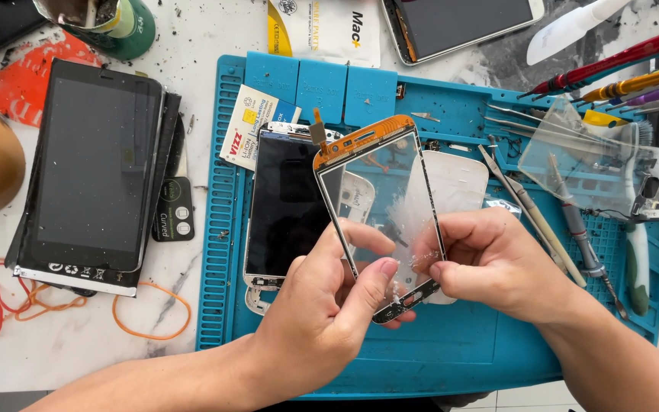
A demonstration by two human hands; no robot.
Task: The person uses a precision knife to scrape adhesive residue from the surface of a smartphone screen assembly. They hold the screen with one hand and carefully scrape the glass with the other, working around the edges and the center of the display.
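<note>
Head view | white marble-look worktop (78, 358) w/ blue silicone repair mat (459, 343) | L hand (329, 305) & R hand (490, 263) both pinching clear glass touch panel w/ orange flex strip (379, 191), held above mat over dark phone screen assembly (284, 206) | black tablet (93, 164) left of mat | orange rubber bands (9, 305) nr front edge

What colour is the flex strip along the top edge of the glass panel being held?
Orange, on the flex strip, clearest in the head view.

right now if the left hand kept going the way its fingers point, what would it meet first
Probably the glass touch panel it already pinches; beyond that, the right hand holding the panel's other edge, though depth is hard to judge.
</note>
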